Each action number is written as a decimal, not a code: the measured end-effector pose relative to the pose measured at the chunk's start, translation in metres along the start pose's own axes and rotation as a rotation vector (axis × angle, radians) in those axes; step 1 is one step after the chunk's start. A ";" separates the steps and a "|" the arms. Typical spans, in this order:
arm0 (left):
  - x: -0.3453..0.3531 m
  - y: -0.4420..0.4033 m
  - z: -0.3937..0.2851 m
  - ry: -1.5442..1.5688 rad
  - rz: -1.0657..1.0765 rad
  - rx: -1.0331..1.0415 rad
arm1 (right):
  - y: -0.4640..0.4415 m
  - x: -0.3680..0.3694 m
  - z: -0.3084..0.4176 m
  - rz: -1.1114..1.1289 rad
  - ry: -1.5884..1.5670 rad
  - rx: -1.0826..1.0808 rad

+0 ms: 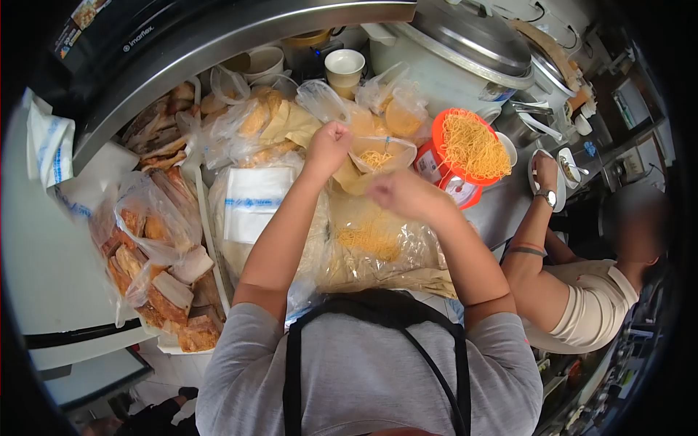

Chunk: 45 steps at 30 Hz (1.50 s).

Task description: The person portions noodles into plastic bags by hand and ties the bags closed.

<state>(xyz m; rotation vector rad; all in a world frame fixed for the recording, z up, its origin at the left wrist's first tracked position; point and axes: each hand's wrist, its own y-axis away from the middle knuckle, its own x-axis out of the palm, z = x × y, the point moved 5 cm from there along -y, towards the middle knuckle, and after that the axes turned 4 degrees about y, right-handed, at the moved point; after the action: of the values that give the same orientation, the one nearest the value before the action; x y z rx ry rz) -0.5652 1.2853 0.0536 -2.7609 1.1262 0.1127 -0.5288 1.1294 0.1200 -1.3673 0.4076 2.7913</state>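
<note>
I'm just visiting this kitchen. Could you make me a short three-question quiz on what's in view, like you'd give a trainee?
1. What colour is the dish heaped with noodles?
2. True or false: the co-worker at the right of the picture wears a wristwatch.
3. Which hand of the camera wearer appears nearer to that dish?
(a) the left hand
(b) the right hand
(c) neither, as both are out of view

Key:
1. Orange-red.
2. True.
3. b.
</note>
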 end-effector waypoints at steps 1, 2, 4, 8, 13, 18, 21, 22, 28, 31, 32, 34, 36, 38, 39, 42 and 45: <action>0.000 0.002 -0.003 0.010 0.000 0.004 | 0.000 0.024 -0.010 0.059 0.167 0.042; 0.002 0.005 -0.006 0.020 0.001 0.011 | -0.002 0.053 -0.024 0.117 0.335 0.081; 0.003 0.011 -0.014 0.051 0.019 0.004 | 0.000 0.103 -0.037 -0.227 0.411 -0.057; -0.004 0.028 -0.026 0.125 0.039 -0.004 | 0.003 0.122 -0.033 -0.342 0.387 -0.244; -0.028 0.050 -0.040 0.248 0.003 -0.068 | 0.023 0.044 -0.003 -0.141 -0.253 -0.072; -0.044 0.046 -0.051 0.276 -0.043 -0.060 | 0.031 -0.022 0.029 -0.199 -0.935 -0.065; -0.042 0.050 -0.074 0.364 0.107 -0.055 | 0.026 -0.062 0.044 -0.252 -1.242 -0.175; -0.032 0.055 -0.078 0.402 0.216 -0.041 | 0.021 -0.070 0.049 -0.265 -1.264 -0.207; -0.007 0.067 -0.079 0.058 0.323 -0.072 | -0.006 -0.049 0.030 -0.200 -1.368 -0.151; -0.018 0.057 -0.091 0.182 0.258 -0.064 | -0.017 -0.007 0.017 -0.067 -1.432 0.003; -0.016 0.054 -0.095 0.146 0.283 -0.019 | -0.022 0.004 0.019 0.026 -1.461 -0.024; -0.020 0.046 -0.102 0.149 0.267 0.072 | -0.034 0.006 0.022 0.081 -1.443 -0.016; -0.035 0.030 -0.111 0.229 0.180 0.168 | -0.054 -0.010 0.019 0.007 -1.346 0.049; -0.061 0.009 -0.094 0.086 0.025 0.085 | -0.062 -0.042 0.030 -0.045 -1.404 -0.001; -0.072 -0.002 -0.082 0.014 -0.053 0.043 | -0.066 -0.056 0.036 -0.070 -1.433 -0.027; -0.082 -0.043 0.003 -0.106 -0.177 -0.243 | -0.080 -0.087 0.055 -0.034 -1.745 -0.413; -0.072 -0.066 0.047 -0.159 -0.288 -0.307 | -0.100 -0.091 0.058 -0.309 -1.678 -0.549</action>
<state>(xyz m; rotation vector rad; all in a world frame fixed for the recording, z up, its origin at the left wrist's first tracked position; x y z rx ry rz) -0.5709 1.3888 0.0247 -3.0778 0.7142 0.4968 -0.5060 1.2490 0.2019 1.0571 -0.5662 2.6579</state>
